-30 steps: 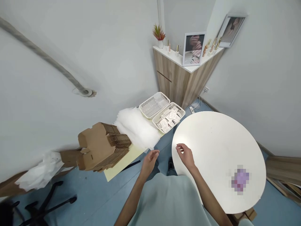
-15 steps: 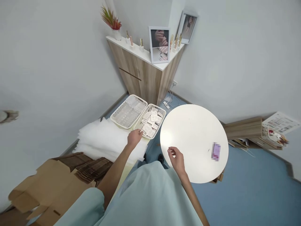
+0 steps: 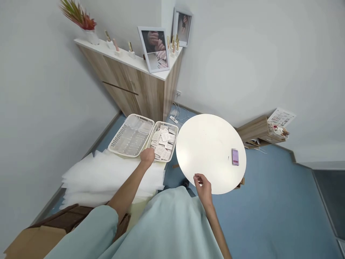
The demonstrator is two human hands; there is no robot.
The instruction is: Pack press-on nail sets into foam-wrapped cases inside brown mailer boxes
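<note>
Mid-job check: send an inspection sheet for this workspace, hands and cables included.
Surface: round white table; pixelated purple item on it.
Job's things: card basket holds loose white cards; adjacent basket holds clear plastic-looking pieces.
Clutter: stacked white sheets; brown cardboard.
Hands: left hand at card basket's near side, grip hidden; right hand by table's near edge, slightly open, nothing seen held.
Cables: white cables on floor by cabinet.
Surroundings: cabinet bears picture frames, potted plant.
</note>
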